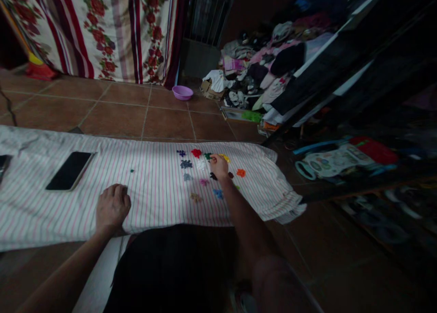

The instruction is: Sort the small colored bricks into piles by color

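Small coloured pieces lie in separate little piles on a striped cloth. My right hand (219, 166) reaches in among them, fingers pinched together at the dark green pile (207, 156); what they hold, if anything, is too small to make out. Around it are the red pile (196, 153), white pile (201, 165), yellow pile (225, 158), orange pile (241, 173), dark grey pile (186, 164), pink pile (204, 182), blue pile (218, 193) and tan pile (195, 197). My left hand (112, 206) rests palm down on the cloth, fingers curled in, with no object showing at them. Beyond it lies one dark green piece (132, 170).
The striped cloth (153, 190) covers a long, low surface before me. A phone (70, 171) lies at its left, and part of another dark device (4, 163) shows at the edge. A purple basin (182, 93) and heaped clothes (259, 72) are on the tiled floor behind.
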A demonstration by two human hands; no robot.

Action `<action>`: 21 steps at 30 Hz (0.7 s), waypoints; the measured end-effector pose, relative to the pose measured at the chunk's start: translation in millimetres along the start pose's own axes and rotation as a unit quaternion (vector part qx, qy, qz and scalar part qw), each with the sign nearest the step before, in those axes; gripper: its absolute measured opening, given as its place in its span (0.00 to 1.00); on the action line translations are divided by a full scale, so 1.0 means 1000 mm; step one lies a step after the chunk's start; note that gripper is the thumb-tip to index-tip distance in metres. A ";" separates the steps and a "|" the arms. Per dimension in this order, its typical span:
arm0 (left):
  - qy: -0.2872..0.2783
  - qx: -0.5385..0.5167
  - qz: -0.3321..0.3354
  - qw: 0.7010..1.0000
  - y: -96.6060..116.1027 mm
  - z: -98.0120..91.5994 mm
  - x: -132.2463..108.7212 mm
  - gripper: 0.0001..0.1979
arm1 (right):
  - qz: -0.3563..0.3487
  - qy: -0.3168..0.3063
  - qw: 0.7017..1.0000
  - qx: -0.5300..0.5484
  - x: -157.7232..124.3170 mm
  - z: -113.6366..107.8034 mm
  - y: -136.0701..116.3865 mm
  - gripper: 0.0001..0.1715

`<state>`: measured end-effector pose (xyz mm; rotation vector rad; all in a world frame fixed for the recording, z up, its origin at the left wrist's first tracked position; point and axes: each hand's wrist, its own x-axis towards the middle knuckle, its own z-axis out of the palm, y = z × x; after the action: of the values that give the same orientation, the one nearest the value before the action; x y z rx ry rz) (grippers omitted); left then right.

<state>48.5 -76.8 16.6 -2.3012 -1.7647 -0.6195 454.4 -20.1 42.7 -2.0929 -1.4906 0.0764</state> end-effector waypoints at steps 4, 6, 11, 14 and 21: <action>0.001 -0.006 -0.005 1.000 -0.001 0.003 0.000 0.12 | 0.031 0.013 0.999 -0.025 0.020 -0.003 0.016 0.17; -0.001 -0.011 -0.006 1.000 -0.002 0.004 -0.001 0.13 | 0.045 0.017 0.998 -0.036 0.028 -0.003 0.020 0.18; 0.000 -0.019 -0.007 1.000 -0.003 0.006 -0.001 0.13 | 0.056 0.002 0.998 -0.035 0.048 -0.001 0.022 0.19; 0.006 -0.017 -0.007 1.000 -0.003 0.006 -0.001 0.13 | 0.062 -0.018 0.997 -0.034 0.058 0.003 0.021 0.19; 0.010 -0.016 -0.006 1.000 -0.002 0.007 -0.001 0.13 | 0.064 -0.030 0.996 -0.053 0.068 0.014 0.021 0.16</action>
<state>47.8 -74.8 9.4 -2.2984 -1.7737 -0.6770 493.3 41.2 39.1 -2.2902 -1.4210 0.1115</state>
